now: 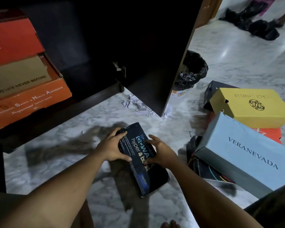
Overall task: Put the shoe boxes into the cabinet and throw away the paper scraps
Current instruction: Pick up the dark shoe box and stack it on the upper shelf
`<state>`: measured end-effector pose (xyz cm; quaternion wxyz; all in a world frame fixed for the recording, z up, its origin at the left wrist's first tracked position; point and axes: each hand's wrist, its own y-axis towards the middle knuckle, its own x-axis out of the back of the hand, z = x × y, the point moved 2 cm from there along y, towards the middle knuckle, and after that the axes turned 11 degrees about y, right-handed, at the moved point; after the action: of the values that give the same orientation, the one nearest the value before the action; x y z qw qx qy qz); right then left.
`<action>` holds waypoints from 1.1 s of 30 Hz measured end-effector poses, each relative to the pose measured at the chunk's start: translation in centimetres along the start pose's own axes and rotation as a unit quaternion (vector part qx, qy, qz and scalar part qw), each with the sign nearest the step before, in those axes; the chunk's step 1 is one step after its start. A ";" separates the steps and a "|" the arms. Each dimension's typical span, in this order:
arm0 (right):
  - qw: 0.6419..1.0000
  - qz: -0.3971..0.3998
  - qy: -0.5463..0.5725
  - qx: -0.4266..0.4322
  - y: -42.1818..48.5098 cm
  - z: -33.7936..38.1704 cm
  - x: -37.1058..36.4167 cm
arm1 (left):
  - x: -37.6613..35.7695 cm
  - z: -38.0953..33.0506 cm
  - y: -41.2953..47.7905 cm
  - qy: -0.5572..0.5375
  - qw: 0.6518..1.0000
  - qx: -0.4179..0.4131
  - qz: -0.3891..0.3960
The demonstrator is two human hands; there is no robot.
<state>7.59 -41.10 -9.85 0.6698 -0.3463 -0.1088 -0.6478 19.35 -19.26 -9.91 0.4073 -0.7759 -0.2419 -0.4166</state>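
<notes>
Head view: my left hand [113, 146] and right hand [160, 153] clamp black box [138, 155] from both sides over floor [56, 162], near cabinet [138, 46].

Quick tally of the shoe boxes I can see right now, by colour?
Orange or red, in the cabinet: 2
Dark blue, held by left hand and right hand: 1
Yellow: 1
Light blue: 1
Black, behind the yellow one: 1
Total: 6
</notes>
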 end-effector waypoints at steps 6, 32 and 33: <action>0.981 -0.131 -0.120 -0.079 -1.6 0.8 1.2 | -2.0 -0.8 -3.9 -0.044 0.981 0.144 -0.119; 0.935 -0.160 0.317 -0.010 -4.2 -3.3 -1.5 | -5.8 0.5 -6.6 -0.375 0.872 0.188 -0.252; 0.935 -0.164 0.314 -0.002 -4.4 -2.1 -0.9 | -4.8 0.3 -6.8 -0.381 0.869 0.184 -0.258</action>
<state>2.69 -41.34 -10.51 0.5533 -0.1041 0.0530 -0.8248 12.01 -15.41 -11.15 0.2969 -0.6955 -0.6419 -0.1271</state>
